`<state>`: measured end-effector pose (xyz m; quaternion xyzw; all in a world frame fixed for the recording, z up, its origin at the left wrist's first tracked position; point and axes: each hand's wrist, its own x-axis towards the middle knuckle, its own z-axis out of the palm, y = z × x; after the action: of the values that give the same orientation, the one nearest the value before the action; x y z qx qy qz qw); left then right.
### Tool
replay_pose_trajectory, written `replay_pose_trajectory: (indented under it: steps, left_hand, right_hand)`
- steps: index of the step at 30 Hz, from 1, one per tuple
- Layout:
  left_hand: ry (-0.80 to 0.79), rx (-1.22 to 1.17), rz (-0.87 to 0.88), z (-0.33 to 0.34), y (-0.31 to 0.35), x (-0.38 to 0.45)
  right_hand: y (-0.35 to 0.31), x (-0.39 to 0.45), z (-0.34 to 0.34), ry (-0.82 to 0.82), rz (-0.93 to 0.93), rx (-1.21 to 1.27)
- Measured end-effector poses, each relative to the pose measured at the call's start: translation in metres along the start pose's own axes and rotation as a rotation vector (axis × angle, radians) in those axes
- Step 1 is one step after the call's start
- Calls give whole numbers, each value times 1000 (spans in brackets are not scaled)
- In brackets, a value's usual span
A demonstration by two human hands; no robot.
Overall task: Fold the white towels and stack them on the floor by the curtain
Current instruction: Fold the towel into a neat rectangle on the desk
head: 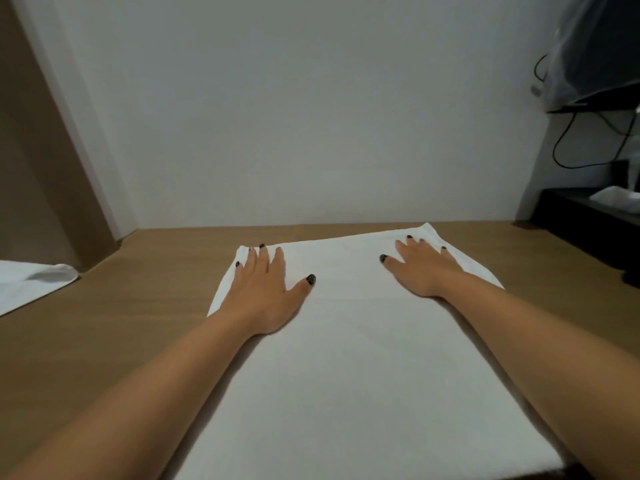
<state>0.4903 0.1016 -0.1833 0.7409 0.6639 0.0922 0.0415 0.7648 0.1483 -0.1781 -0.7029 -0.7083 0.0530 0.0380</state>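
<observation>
A white towel (pixel 346 341) lies spread flat on the wooden floor (pixel 104 341), reaching from near the wall to the bottom of the view. My left hand (pixel 266 289) presses flat on its far left corner, fingers straight. My right hand (pixel 422 268) presses flat near its far right corner, fingers spread. Another white towel (pixel 27 285) lies on the floor at the left edge, beside the brown curtain (pixel 41 168).
A white wall (pixel 311 116) stands right behind the towel. At the right sits a low black shelf (pixel 588 216) with a white item on it, black cables above, and a dark object under clear plastic.
</observation>
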Motion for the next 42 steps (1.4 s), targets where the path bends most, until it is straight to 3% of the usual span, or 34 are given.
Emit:
replay_pose_trajectory:
  steps: [4,8,11,16,19,23,28,31,34,38,40,42]
  left_hand:
    - [-32,58,-34,-4,-10,-10]
    - [-5,-29,-68,-6,-7,-19]
    - [103,-184,-176,-6,-14,-17]
    - [195,-271,-252,-12,-23,-15]
    - [354,-471,-380,-23,-35,-9]
    - [368,-560,-456,-30,-53,-4]
    - [456,-506,-389,-24,-66,-6]
    - [506,-474,-391,-26,-76,-11]
    - [452,-519,-370,-25,-74,-14]
    - [454,-385,-164,-30,-58,-5]
    - [374,-353,32,-29,-49,3]
    - [176,-306,73,-21,-51,10]
  right_hand:
    - [19,0,-2,5,54,-16]
    - [6,-4,-5,16,87,-20]
    - [-28,-20,-9,74,-50,0]
    - [-99,-54,-5,-101,-363,111]
    - [-115,-51,-2,-164,-329,-10]
    - [-130,-44,-15,-217,-307,21]
    - [-152,-61,10,-103,-511,-3]
    - [-152,-61,13,-94,-531,-3]
    - [-153,-60,12,-125,-529,-37]
    - [-155,-61,10,-146,-527,-83]
    - [-155,-61,11,-145,-528,-97]
    - [-156,-62,10,-149,-533,-97]
